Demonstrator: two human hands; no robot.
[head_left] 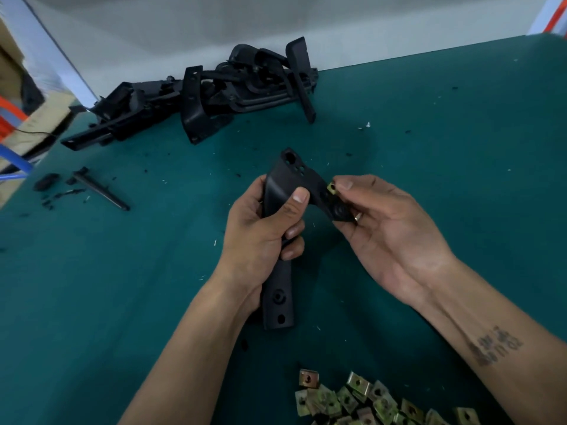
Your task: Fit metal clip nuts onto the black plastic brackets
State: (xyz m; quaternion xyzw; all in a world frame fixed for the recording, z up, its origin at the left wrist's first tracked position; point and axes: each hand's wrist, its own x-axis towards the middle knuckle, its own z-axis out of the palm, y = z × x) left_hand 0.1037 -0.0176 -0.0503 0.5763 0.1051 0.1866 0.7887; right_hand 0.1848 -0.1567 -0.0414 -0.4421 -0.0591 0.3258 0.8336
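While the left hand (260, 231) grips the black bracket (277, 240), the right hand (389, 228) apparently pinches a clip nut (332, 188) against its tab.

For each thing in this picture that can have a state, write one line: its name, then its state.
Left hand: grips the bracket's middle.
Right hand: pinches a clip nut at the bracket's edge.
Bracket: held above the table.
Clip nut: at the bracket's edge, seating unclear.
Loose clip nuts: heaped on the table.
Bracket pile: lying untouched at the far edge.
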